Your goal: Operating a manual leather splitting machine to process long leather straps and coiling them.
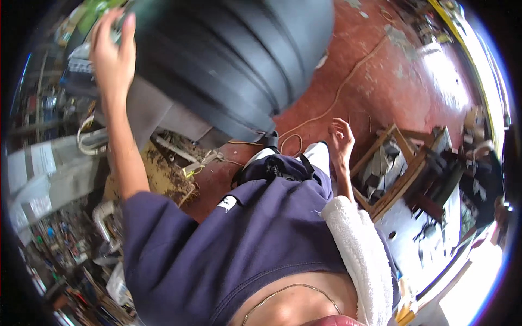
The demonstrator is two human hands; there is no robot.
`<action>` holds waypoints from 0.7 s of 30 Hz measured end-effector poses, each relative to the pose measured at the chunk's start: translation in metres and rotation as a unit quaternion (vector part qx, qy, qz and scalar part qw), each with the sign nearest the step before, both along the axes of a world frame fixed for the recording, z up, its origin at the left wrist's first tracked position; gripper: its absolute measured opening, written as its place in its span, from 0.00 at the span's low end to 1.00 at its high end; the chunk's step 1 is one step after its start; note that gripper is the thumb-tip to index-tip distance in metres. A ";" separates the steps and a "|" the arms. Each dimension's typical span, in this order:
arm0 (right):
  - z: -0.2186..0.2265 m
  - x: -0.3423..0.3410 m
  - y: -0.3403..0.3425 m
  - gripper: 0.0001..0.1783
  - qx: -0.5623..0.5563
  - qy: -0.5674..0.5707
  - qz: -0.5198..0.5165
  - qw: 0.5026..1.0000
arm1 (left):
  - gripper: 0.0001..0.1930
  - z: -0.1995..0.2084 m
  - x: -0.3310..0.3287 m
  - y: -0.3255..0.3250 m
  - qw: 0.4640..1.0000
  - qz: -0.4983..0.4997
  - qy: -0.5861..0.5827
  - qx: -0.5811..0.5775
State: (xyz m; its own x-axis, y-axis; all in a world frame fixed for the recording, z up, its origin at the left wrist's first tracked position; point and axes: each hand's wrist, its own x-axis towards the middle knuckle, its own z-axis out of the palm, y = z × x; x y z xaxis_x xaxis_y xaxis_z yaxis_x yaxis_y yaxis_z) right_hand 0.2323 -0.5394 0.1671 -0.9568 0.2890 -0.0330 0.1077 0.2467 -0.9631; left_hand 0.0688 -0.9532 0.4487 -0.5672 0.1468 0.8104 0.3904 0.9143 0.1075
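Tyre: a large black ribbed tyre [234, 60] fills the top of the view, from about 11 to 1 o'clock, blurred, raised above the person's chest.
Left hand: the left hand [111, 51] sits at 10 o'clock, arm stretched upward, palm flat on the tyre's left edge, fingers [128, 24] spread wide against the rubber rather than wrapped round it.
Right hand: the right hand [341, 138] hangs just right of centre, toward 2 o'clock, apart from the tyre; fingers loosely curled, nothing seen in them.
Clothing: a dark blue shirt [239, 244] covers the lower middle; a white towel [359, 255] lies over the right shoulder at 5 o'clock.
Floor: red concrete floor [380, 81] at 1 o'clock, with a thin orange cord [348, 81] trailing across it.
Surroundings: a wooden frame [399, 174] stands at 3 o'clock; cluttered shelves [54, 228] line the 8 o'clock side.
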 end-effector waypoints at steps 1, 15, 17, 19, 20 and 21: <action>-0.009 0.013 0.028 0.12 0.005 -0.024 -0.063 0.998 | 0.12 0.000 0.019 0.039 1.000 -0.026 -0.006 -0.011; -0.065 0.100 0.368 0.16 0.025 -0.079 -0.439 0.895 | 0.07 -0.214 0.112 0.611 0.694 -0.607 -0.384 0.055; -0.071 0.107 0.402 0.16 0.004 -0.078 -0.523 0.849 | 0.11 -0.250 0.115 0.692 0.631 -0.657 -0.412 -0.016; -0.084 0.112 0.432 0.18 -0.001 -0.063 -0.574 0.816 | 0.18 -0.276 0.115 0.780 0.608 -0.673 -0.415 -0.073; -0.096 0.109 0.444 0.19 0.006 -0.049 -0.587 0.808 | 0.22 -0.290 0.111 0.821 0.611 -0.673 -0.407 -0.088; -0.109 0.100 0.456 0.24 -0.041 -0.027 -0.592 0.805 | 0.26 -0.302 0.106 0.858 0.625 -0.648 -0.425 -0.095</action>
